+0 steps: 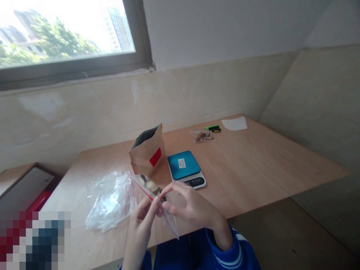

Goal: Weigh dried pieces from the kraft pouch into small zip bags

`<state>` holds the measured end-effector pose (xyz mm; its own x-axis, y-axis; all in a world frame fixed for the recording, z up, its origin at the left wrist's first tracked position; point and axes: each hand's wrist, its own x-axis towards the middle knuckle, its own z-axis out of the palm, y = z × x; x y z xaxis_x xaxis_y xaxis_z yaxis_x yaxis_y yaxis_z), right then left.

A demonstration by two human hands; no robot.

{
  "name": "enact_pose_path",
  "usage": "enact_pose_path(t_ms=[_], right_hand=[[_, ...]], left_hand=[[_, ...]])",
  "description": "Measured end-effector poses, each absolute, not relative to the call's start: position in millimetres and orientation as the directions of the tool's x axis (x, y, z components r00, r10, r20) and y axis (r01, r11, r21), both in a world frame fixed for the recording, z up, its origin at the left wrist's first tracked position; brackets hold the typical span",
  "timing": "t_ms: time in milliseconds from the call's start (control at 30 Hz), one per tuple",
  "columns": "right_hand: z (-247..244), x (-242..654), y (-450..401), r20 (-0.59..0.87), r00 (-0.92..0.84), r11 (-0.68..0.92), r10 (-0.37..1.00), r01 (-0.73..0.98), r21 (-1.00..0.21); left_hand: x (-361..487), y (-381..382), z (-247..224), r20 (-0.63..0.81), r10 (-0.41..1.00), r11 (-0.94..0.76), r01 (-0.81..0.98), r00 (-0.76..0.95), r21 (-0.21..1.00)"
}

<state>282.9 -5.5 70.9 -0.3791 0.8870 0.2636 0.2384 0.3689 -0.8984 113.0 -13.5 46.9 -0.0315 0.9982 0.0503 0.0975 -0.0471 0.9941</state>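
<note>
Both my hands are raised over the near edge of a plywood table (253,165). My left hand (139,225) and my right hand (191,206) pinch the top of a small clear zip bag (146,187) with a red-striped seal. Pale and dark pieces lie inside it, partly hidden by my fingers. A larger crumpled zip bag (109,202) lies just left of my hands. Ahead of them stand a kraft pouch (147,152) with a red label and a teal digital scale (184,167).
Farther back lie a small bag of brown pieces (202,136), a green-and-black marker (213,128) and a white paper sheet (234,123). The table's far side meets a wall below a window (67,30). A dark-framed box (25,187) stands at lower left, beyond the table.
</note>
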Motion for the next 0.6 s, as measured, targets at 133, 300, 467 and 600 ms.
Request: enact_pose_path(t_ms=[133, 300, 467, 600], right_hand=[[69.8, 277.1, -7.4, 0.247, -0.394, 0.351, 0.885, 0.219, -0.91], [66.1, 275.2, -6.4, 0.233, -0.379, 0.34, 0.895, 0.243, -0.909], [68.2, 278.0, -6.5, 0.253, -0.416, 0.382, 0.873, 0.264, -0.886], [70.3, 278.5, -7.9, 0.272, -0.452, 0.399, 0.85, 0.213, -0.892]], left_hand=[[118.1, -13.8, 54.1, 0.101, 0.995, -0.102, 0.151, 0.014, 0.983], [118.0, -14.5, 46.8, 0.125, 0.992, -0.124, 0.207, 0.008, 0.97], [117.9, -15.8, 47.3, 0.103, 0.994, -0.108, 0.232, 0.035, 0.967], [117.8, -17.4, 51.2, 0.091, 0.996, -0.093, 0.199, 0.02, 0.976]])
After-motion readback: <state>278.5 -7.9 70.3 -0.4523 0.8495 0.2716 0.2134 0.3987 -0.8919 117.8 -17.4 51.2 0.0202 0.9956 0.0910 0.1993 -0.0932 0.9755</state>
